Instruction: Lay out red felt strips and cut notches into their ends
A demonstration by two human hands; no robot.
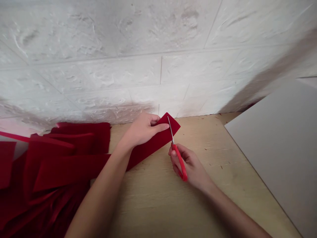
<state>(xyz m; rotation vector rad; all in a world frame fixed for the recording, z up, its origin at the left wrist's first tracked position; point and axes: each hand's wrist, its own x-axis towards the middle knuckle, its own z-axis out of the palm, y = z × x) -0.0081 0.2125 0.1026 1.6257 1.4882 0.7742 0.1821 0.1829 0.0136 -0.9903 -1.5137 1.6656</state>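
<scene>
My left hand (143, 129) is closed on the far end of a dark red felt strip (153, 143) that lies across the wooden tabletop (173, 198), thumb on top and fingers curled under its edge. My right hand (189, 165) grips red-handled scissors (177, 155), fingers through the loops. Their metal blades (170, 130) point away from me and cross the strip's end, just right of my left fingertips.
A heap of more red felt strips (49, 165) covers the table's left side. A white textured brick wall (158, 59) stands close behind. A large grey-white board (279, 145) lies at the right. Small red scraps dot the wood.
</scene>
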